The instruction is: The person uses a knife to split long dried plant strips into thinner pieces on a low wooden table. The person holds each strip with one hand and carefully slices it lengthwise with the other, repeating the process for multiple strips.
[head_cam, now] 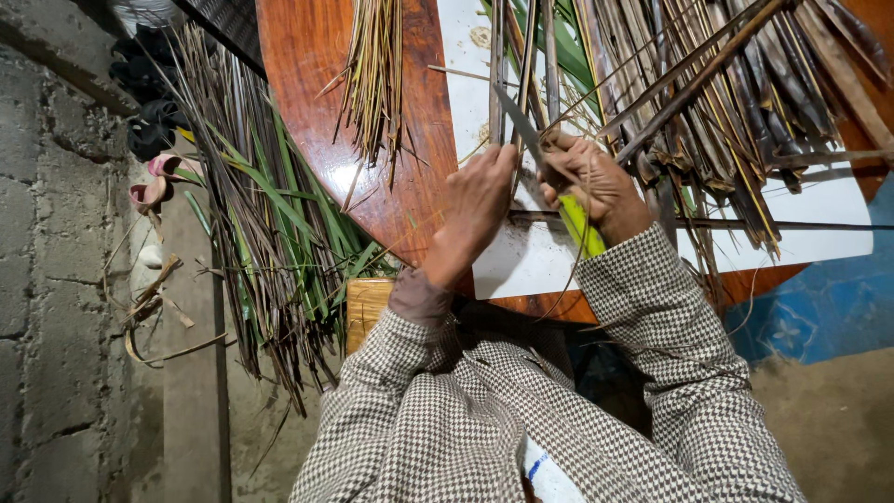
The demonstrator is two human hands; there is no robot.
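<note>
My right hand (596, 182) grips a knife with a yellow-green handle (582, 226); its grey blade (518, 119) points up and left across thin palm-leaf ribs. My left hand (478, 207) rests beside it and pinches a thin dark rib (495, 74) that runs away from me over a white sheet (521, 256) on the round wooden table (317, 84). Both sleeves are a small checked fabric.
A big bundle of dark dried leaf strips (736, 102) lies on the table at the right. A small bunch of yellowish ribs (374, 74) lies left of centre. A pile of green and dry leaves (270, 233) leans by the concrete wall (47, 279). Sandals (154, 182) sit near the wall.
</note>
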